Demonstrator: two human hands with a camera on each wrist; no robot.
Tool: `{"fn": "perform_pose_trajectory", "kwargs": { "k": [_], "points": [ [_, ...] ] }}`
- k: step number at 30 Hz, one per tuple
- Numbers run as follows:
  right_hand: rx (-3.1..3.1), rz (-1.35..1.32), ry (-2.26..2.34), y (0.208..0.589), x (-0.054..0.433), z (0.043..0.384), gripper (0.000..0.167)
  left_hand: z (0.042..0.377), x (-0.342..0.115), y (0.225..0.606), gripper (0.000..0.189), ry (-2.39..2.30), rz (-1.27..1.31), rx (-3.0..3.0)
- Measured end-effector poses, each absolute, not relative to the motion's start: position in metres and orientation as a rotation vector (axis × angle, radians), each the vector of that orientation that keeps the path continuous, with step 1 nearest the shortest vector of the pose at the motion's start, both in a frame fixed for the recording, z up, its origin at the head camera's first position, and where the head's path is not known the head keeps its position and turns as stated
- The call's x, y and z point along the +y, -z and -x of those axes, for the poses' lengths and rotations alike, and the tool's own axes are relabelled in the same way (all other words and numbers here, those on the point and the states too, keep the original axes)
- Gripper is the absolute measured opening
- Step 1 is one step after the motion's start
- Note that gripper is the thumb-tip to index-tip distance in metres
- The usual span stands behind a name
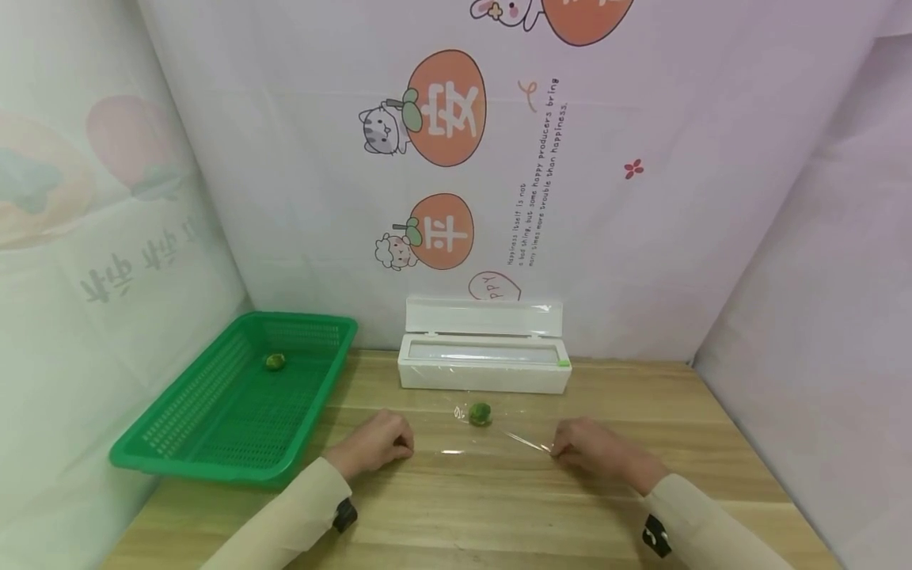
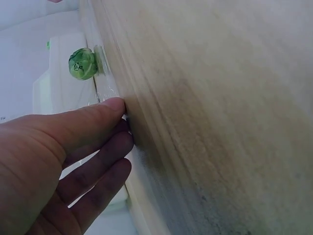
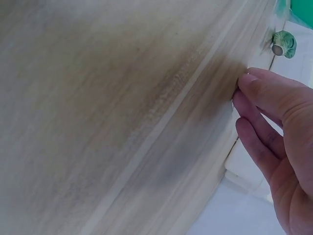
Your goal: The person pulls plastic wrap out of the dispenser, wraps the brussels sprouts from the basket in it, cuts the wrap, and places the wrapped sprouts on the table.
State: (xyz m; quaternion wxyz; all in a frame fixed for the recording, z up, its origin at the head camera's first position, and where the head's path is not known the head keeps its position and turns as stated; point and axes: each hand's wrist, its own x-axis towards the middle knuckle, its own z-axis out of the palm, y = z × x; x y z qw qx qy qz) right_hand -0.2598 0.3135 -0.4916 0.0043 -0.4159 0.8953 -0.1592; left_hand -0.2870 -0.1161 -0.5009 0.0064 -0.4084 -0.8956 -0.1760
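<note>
A clear sheet of cling film [image 1: 526,439] lies in front of the white cling film dispenser [image 1: 484,377], with a green Brussels sprout [image 1: 480,414] on it. My left hand [image 1: 374,442] pinches the near left part of the film between thumb and forefinger, low over the table. At the near right corner, my right hand [image 1: 598,450] pinches the film, drawing a shiny crease toward the sprout. The left wrist view shows the sprout [image 2: 82,63] beyond my thumb; in the right wrist view the sprout [image 3: 284,44] turns its cut stem this way.
To the left stands a green plastic basket [image 1: 313,412] with another Brussels sprout [image 1: 275,362] inside. The dispenser's lid [image 1: 484,318] is raised against the printed cloth backdrop [image 1: 606,237]. A wooden table [image 1: 484,514] carries everything, with white cloth on both sides.
</note>
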Motion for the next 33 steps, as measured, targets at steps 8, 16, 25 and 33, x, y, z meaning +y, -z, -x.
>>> {"fn": "perform_pose_trajectory", "kwargs": {
  "k": [8,16,25,33],
  "points": [
    [2.837,1.203,0.488,0.493,0.311,0.261,0.017,0.287,-0.113,0.501,0.017,0.527,1.247,-2.844],
    [2.965,0.97,0.585,0.479,0.31,0.265,0.017,0.293,-0.113,0.487,0.014,0.651,1.113,-2.823],
    [3.027,1.019,0.556,0.463,0.305,0.286,0.017,0.314,-0.108,0.479,0.013,0.776,0.938,-2.847],
    [3.086,0.96,0.557,0.461,0.304,0.3,0.016,0.331,-0.101,0.484,0.013,0.786,0.795,-2.788]
  ]
}}
